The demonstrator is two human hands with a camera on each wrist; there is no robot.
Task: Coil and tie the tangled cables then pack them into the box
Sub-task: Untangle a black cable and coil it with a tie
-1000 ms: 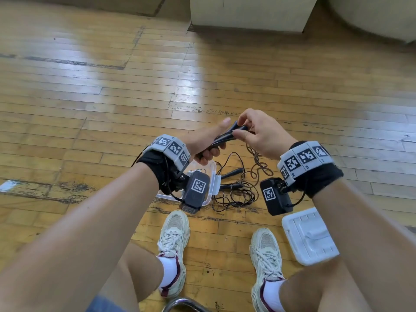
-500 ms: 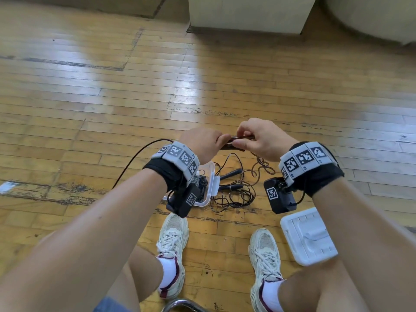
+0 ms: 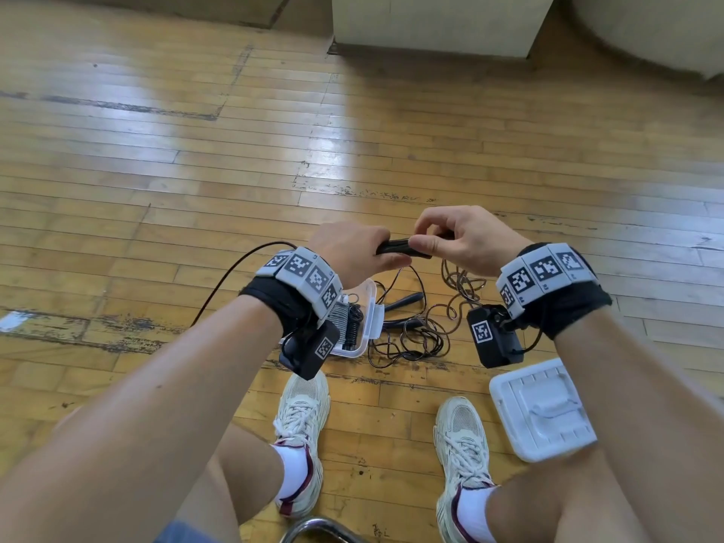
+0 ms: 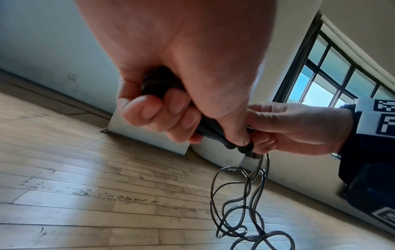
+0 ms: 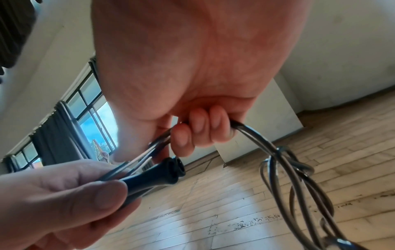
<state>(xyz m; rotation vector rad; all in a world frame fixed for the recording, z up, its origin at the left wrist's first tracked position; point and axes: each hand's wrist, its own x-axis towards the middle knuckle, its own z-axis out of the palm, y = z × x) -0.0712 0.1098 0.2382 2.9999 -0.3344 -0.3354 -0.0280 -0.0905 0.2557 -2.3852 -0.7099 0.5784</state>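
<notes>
Above the floor, my left hand (image 3: 352,248) (image 4: 171,67) grips a pair of black handles (image 3: 395,246) (image 4: 209,132) (image 5: 153,177) in a fist, knuckles up. My right hand (image 3: 466,241) (image 5: 192,67) meets it at the handle ends, its fingers curled round several strands of thin dark cable (image 5: 288,169) (image 4: 245,194). That cable hangs down in loops (image 3: 458,284) to a tangle (image 3: 411,339) on the floor. A clear plastic box (image 3: 370,303) lies below my left wrist with coiled cables inside. Its white lid (image 3: 542,409) lies to the right.
Two more black handles (image 3: 403,301) lie in the tangle beside the box. My shoes (image 3: 301,417) stand just in front of it, with a metal chair rail (image 3: 313,529) at the bottom edge. A pale cabinet (image 3: 431,21) stands far across the wooden floor.
My left hand has rolled knuckles-up over the handles and both hands have dropped slightly. A dark cable loop now trails out behind my left wrist.
</notes>
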